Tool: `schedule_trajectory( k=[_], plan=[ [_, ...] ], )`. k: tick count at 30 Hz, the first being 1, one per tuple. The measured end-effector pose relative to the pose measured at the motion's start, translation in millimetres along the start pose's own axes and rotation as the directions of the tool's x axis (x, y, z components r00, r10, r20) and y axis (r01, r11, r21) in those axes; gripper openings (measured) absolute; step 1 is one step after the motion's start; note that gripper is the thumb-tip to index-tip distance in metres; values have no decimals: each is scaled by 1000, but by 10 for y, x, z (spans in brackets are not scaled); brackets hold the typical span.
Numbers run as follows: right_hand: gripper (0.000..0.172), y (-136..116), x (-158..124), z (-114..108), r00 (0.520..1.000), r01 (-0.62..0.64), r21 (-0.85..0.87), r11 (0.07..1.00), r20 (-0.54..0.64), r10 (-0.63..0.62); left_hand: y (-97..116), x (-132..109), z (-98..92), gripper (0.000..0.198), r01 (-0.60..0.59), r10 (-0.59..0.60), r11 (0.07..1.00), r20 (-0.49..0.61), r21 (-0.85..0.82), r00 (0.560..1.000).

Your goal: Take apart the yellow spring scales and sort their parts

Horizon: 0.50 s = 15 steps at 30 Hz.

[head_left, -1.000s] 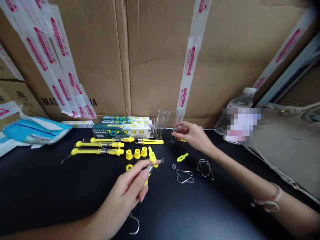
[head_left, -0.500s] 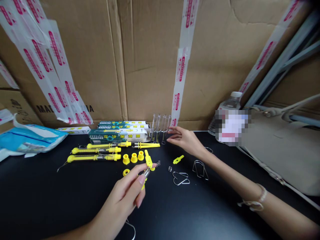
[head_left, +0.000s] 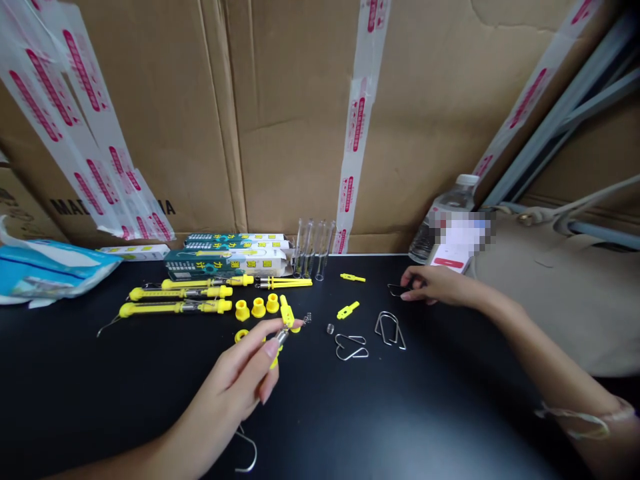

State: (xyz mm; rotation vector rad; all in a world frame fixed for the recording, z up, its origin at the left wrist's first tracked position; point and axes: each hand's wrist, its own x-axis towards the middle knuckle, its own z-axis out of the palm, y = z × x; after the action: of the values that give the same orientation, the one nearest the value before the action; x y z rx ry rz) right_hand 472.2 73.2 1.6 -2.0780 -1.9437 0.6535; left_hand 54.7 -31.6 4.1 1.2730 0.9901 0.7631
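Wire (head_left: 394, 287) partly hidden in right hand (head_left: 436, 284)

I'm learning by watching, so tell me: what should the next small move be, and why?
Probably lift the bent wire with the right hand: its fingers are right at it, near the table, while the left hand holds a yellow part, a coil spring showing beside it.

Single head-worn view: from head height we look forward and down at close range, left hand (head_left: 245, 370) nearer the lens than right hand (head_left: 435, 283), across table (head_left: 360, 420) to cardboard (head_left: 290, 133) beyond.
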Motion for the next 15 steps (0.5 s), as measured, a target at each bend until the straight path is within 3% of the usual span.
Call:
schedule_trajectory(
  k=[6,10,15],
  plan=[
    [35,-25,60,13,999,29,70,997,23,-31,27,-22,-9,61,15,-15,1000,20,13,1000],
    [34,-195,-38,-81,986,165,131,978,9,-167,43,-22,-5,60,8,-9,1000,31,20,999],
    [26,-552,-248,-21,931,326,207,922,97,-351,58,-32,1,62,14,-15,999,31,34,999]
  ],
)
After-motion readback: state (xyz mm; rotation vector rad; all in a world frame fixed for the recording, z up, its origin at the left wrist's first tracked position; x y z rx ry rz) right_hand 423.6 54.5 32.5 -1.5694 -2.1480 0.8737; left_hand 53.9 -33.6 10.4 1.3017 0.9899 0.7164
